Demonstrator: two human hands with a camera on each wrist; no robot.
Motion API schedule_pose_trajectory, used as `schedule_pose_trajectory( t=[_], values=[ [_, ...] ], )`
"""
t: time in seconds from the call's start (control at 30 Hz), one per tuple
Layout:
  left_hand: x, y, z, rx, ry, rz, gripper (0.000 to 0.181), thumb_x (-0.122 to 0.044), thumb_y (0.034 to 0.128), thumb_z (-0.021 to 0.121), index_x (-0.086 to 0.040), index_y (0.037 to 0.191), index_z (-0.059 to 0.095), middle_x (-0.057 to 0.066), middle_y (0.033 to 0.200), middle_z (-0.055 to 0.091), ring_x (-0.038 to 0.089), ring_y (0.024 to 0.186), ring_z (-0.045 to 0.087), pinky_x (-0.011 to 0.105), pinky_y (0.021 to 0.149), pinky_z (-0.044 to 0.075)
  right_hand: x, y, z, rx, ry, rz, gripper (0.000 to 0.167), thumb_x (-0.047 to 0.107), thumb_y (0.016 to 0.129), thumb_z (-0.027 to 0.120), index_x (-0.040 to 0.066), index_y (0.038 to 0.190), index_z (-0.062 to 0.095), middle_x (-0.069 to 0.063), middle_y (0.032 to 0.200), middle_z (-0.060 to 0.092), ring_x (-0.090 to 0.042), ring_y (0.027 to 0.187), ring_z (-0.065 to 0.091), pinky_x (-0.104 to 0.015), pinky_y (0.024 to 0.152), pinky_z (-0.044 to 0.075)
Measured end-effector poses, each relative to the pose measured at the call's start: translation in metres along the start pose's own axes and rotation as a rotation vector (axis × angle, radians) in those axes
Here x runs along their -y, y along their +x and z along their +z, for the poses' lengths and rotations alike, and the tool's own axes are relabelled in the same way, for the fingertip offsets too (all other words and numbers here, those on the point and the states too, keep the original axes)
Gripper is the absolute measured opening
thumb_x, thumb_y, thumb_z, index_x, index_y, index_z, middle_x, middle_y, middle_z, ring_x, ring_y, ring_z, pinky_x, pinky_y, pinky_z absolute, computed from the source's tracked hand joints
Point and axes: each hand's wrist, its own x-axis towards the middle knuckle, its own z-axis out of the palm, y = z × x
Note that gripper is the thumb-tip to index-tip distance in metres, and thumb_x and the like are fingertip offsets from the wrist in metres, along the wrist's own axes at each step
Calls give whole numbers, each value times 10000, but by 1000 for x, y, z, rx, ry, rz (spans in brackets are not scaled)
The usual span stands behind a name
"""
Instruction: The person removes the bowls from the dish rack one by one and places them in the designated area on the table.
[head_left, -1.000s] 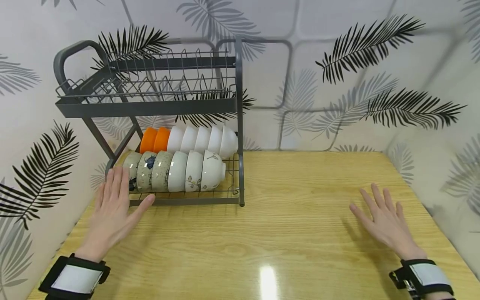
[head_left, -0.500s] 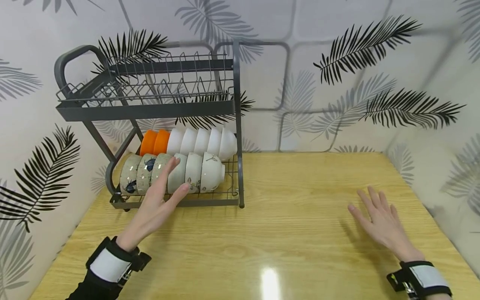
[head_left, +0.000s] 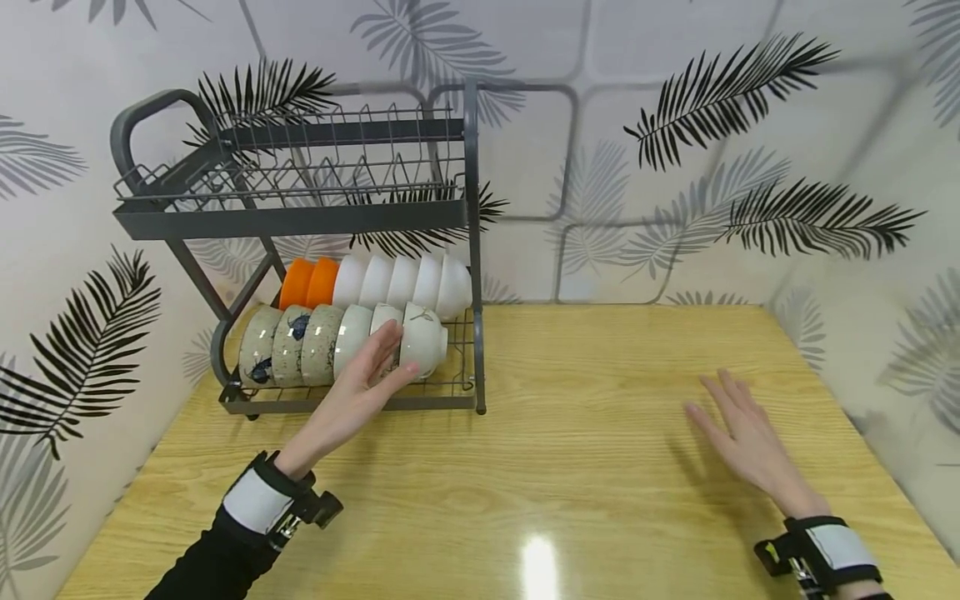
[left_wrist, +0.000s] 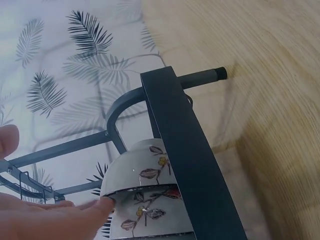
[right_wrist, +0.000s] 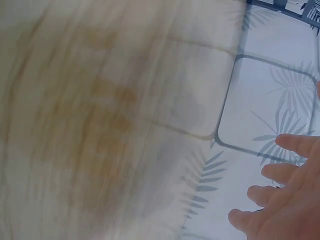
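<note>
Flowered bowls (head_left: 424, 343) close to left hand (head_left: 352, 398), right hand (head_left: 753, 442) well apart

The left hand was at the front row, its fingers extended and its thumb held away from them. In the left wrist view a fingertip (left_wrist: 102, 204) lay at the seam between the two flowered bowls; whether it touched the rim could not be told. Both lay nested on their sides just beyond that hand, bases to its right. To its left the row ran on with a pale bowl (head_left: 352, 337) and three speckled bowls (head_left: 288, 358); farther beyond were five white bowls (head_left: 402, 282) and two orange bowls (head_left: 309, 283). All sat in the lower tier of a dark metal rack (head_left: 300, 222), whose upper tier stood above and beyond the left hand. The right hand, fingers spread, hung over the table (head_left: 570, 467), well to the right of the rack. A leaf-patterned wall (head_left: 525, 258) stood beyond both hands.
</note>
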Motion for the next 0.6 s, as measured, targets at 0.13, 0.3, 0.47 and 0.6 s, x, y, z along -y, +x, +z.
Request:
schedule_pose_trajectory(
  t=[0.13,0.3,0.47,0.6],
  values=[
    [0,3,1,1,-3,-29,771,-246,1054,522,3,1607,47,212,1694,68,373,1573,133,505,1289,156,5,2,2,-7,76,-15,663,381,1076,408,-57,1552,267,-373,1624,95,-595,1495,45,-791,1134,110],
    [1,11,1,-5,-24,-91,791,-283,1049,526,-18,1613,39,209,1695,69,374,1574,130,502,1290,164,13,5,5,17,174,-22,646,364,1078,417,-24,1569,256,-340,1645,79,-585,1502,50,-796,1131,116],
    [5,22,1,-7,-64,-147,800,-310,1050,523,-30,1615,33,211,1692,93,374,1570,153,511,1280,204,26,8,8,25,221,-30,616,360,1087,396,34,1589,249,-294,1663,102,-584,1490,129,-798,1098,186],
    [8,31,3,10,-90,-136,727,-267,1061,508,-7,1607,103,223,1668,200,366,1549,236,507,1258,268,35,11,12,23,263,-36,598,354,1093,382,51,1591,253,-278,1667,117,-578,1487,150,-797,1098,194]
  ],
)
